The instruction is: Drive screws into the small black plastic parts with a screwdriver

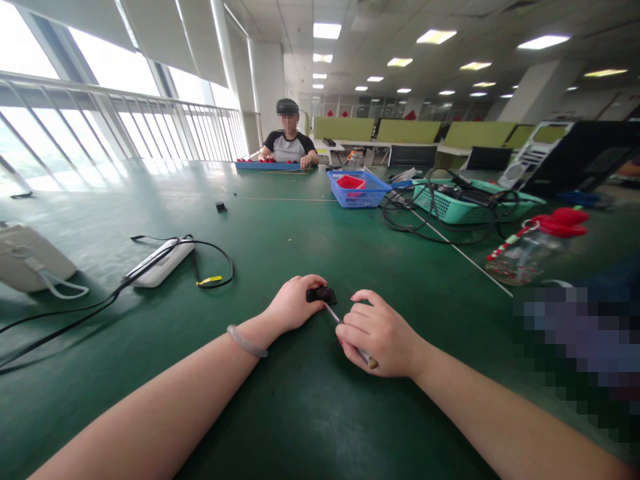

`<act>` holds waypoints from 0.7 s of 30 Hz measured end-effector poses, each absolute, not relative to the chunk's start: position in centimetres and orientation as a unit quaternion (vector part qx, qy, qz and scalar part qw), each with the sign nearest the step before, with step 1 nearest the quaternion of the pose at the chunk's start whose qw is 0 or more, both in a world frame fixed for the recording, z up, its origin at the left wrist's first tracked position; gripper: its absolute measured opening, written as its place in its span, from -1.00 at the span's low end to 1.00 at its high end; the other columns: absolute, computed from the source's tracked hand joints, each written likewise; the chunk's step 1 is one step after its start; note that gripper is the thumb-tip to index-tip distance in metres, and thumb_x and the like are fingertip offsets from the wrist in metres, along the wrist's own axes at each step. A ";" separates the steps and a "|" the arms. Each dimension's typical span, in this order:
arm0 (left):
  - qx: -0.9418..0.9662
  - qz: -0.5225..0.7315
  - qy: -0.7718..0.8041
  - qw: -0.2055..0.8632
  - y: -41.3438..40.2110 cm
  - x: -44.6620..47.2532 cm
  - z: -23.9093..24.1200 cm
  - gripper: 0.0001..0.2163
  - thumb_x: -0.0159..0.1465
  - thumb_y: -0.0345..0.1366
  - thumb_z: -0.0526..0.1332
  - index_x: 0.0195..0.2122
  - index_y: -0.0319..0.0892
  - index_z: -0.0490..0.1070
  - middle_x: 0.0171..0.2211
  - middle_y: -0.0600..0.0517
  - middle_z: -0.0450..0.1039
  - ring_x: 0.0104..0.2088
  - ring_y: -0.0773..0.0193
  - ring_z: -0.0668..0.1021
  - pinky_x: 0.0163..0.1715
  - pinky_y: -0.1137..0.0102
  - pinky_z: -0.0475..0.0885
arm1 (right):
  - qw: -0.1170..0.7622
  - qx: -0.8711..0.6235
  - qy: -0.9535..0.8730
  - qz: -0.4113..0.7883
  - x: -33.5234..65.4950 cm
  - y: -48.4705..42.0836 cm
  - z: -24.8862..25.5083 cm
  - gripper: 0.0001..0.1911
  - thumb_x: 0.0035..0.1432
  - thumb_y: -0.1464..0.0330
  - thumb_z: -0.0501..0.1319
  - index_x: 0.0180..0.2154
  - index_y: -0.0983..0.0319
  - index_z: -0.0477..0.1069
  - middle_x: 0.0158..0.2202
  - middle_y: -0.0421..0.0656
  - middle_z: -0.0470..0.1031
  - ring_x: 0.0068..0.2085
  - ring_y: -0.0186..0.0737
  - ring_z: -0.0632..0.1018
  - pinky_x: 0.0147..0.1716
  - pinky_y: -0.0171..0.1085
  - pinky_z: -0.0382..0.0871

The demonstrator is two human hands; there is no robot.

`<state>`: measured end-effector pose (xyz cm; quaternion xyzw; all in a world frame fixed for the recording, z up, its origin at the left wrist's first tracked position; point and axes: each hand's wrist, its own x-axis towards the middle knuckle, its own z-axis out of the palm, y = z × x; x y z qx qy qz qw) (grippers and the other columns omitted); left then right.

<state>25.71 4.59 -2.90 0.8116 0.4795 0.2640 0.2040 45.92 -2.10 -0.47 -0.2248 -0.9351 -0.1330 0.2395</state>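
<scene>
My left hand (296, 301) pinches a small black object (321, 295) between thumb and fingers, low over the green table (310, 427); its exact kind is too small to make out. In my right hand (383, 333) is a slim metallic tool (334, 315) with a tan, blunt rear end sticking out below the fist. The thin front of this tool points up and left, reaching the near side of the black object by my left thumb; whether it touches cannot be told. My right index finger is raised off the shaft.
A white power strip (163, 263) with black cables lies left. Beyond are a small black block (221, 207), a blue basket (357, 190), a teal basket (453, 208) of cables, and a red-topped bottle (525, 253). A person (289, 141) sits at the far end behind a blue tray (273, 166).
</scene>
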 end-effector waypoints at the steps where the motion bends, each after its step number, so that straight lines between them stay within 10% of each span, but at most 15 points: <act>1: 0.812 0.263 0.480 0.201 4.6 25.7 -2.9 -0.67 0.08 -0.32 0.31 -0.09 -0.07 0.44 -0.18 0.04 0.56 -0.11 0.12 0.53 -0.08 0.28 0.40 | 0.237 -0.225 -0.935 -0.135 45.9 -2.1 -0.4 -0.85 0.17 0.45 0.10 -0.39 0.20 0.41 -0.51 -0.20 0.41 -0.44 -0.27 0.35 -0.01 -0.06 0.24; 21: 0.814 0.267 0.471 0.211 4.8 25.6 -2.9 -0.67 0.09 -0.30 0.31 -0.09 -0.07 0.45 -0.16 0.05 0.56 -0.12 0.14 0.53 -0.08 0.29 0.42 | 0.176 -0.230 -0.944 -0.155 46.3 -2.0 0.0 -0.84 0.20 0.46 0.11 -0.37 0.20 0.44 -0.46 -0.19 0.46 -0.39 -0.26 0.41 0.03 -0.01 0.23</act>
